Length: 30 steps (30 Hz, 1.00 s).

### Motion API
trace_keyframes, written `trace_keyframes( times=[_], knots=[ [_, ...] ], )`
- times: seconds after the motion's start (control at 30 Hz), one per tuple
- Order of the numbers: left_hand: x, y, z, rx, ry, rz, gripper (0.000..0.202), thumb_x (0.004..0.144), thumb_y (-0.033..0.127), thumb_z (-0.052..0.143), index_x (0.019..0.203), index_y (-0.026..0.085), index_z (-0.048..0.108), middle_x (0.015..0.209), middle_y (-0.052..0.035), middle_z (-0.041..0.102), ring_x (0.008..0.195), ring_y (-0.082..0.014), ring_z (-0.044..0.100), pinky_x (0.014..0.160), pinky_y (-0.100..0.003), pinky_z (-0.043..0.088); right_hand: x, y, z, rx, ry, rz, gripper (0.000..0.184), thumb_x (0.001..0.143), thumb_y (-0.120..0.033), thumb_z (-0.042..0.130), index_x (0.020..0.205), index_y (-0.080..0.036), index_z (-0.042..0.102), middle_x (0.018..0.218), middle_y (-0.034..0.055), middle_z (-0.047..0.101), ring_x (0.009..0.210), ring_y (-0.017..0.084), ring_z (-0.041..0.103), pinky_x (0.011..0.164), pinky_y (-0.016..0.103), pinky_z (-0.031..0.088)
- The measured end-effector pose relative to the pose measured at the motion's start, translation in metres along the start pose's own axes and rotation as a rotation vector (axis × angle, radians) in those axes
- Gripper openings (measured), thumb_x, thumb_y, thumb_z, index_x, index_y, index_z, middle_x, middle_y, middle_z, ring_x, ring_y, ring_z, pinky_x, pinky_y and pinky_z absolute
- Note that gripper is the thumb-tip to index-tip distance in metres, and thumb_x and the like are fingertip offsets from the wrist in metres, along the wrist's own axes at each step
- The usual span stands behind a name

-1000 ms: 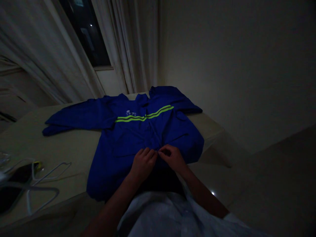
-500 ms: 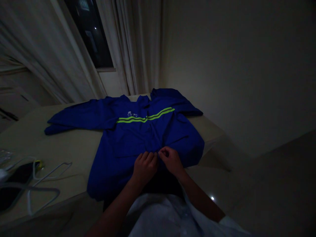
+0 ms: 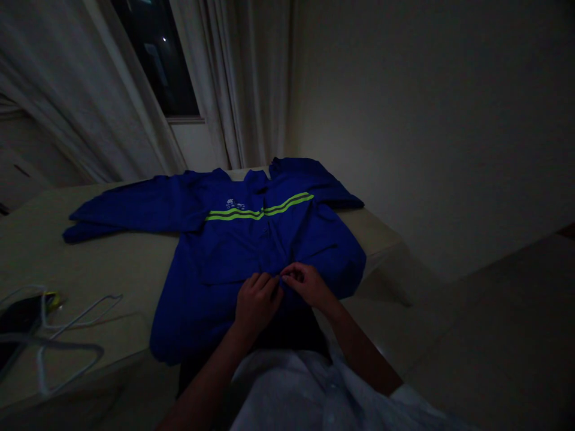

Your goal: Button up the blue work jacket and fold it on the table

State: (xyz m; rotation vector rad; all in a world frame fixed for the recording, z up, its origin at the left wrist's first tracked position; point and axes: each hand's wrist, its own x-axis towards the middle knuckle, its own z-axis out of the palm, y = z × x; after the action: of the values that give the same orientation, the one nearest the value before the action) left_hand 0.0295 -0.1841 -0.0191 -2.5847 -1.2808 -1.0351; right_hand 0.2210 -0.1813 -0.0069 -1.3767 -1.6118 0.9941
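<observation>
A blue work jacket (image 3: 229, 251) lies spread out, front up, with a yellow-green striped band across its chest and a small white print above the band. Its lower edge hangs over the table's near side. My left hand (image 3: 259, 302) is closed on the front opening near the hem, fingers curled over the fabric. Close beside it, my right hand (image 3: 308, 284) pinches the same front edge between thumb and fingertips. Whether a button sits between the fingers is too dark to make out.
The pale table (image 3: 130, 269) bears a white wire hanger (image 3: 72, 346) and a dark phone-like device (image 3: 22, 320) at left. Behind are curtains (image 3: 242, 84) and a dark window (image 3: 162, 60). A plain wall (image 3: 404, 120) rises at right, above the floor (image 3: 485, 335).
The view has shifted slightly, so the scene sits a little further left. Both hands remain at the jacket's front edge; the right fingers have moved slightly over the fabric.
</observation>
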Motion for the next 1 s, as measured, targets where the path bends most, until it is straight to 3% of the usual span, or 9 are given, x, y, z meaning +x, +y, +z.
trace_keyframes(
  times=[0.47, 0.67, 0.83, 1.0],
  knots=[
    [-0.001, -0.005, -0.001, -0.083, -0.058, -0.002, 0.009, 0.097, 0.017, 0.062, 0.099, 0.023, 0.069, 0.092, -0.0041, 0.07, 0.087, -0.0207, 0.063, 0.08, -0.036, 0.051, -0.002, -0.002, 0.0, -0.03, 0.045, -0.021, 0.019, 0.087, -0.032, 0.07, 0.096, -0.019, 0.08, 0.071, -0.0013, 0.065, 0.063, 0.012, 0.052, 0.059, 0.023, 0.038],
    [0.005, -0.002, -0.002, -0.079, -0.102, -0.031, 0.011, 0.092, 0.014, 0.065, 0.086, 0.023, 0.064, 0.087, -0.0024, 0.067, 0.086, -0.0205, 0.063, 0.077, -0.035, 0.05, 0.0, -0.001, -0.001, -0.017, 0.014, 0.027, 0.019, 0.086, -0.03, 0.068, 0.094, -0.016, 0.078, 0.068, -0.0027, 0.061, 0.061, 0.011, 0.049, 0.056, 0.022, 0.036],
    [0.009, -0.002, -0.004, -0.007, -0.118, 0.058, 0.012, 0.092, 0.016, 0.067, 0.083, 0.023, 0.062, 0.085, -0.0024, 0.066, 0.083, -0.0209, 0.061, 0.074, -0.035, 0.049, 0.004, 0.0, -0.001, -0.021, 0.005, 0.042, 0.015, 0.085, -0.027, 0.068, 0.09, -0.015, 0.076, 0.067, -0.0035, 0.059, 0.06, 0.01, 0.048, 0.056, 0.021, 0.035],
    [0.008, -0.002, -0.007, 0.053, -0.057, 0.126, 0.01, 0.095, 0.015, 0.061, 0.09, 0.022, 0.066, 0.087, -0.0041, 0.067, 0.083, -0.0216, 0.061, 0.073, -0.036, 0.049, 0.005, 0.001, -0.001, 0.005, 0.016, 0.03, 0.016, 0.086, -0.027, 0.066, 0.088, -0.016, 0.077, 0.067, -0.0025, 0.063, 0.06, 0.011, 0.048, 0.056, 0.021, 0.035]
  ],
)
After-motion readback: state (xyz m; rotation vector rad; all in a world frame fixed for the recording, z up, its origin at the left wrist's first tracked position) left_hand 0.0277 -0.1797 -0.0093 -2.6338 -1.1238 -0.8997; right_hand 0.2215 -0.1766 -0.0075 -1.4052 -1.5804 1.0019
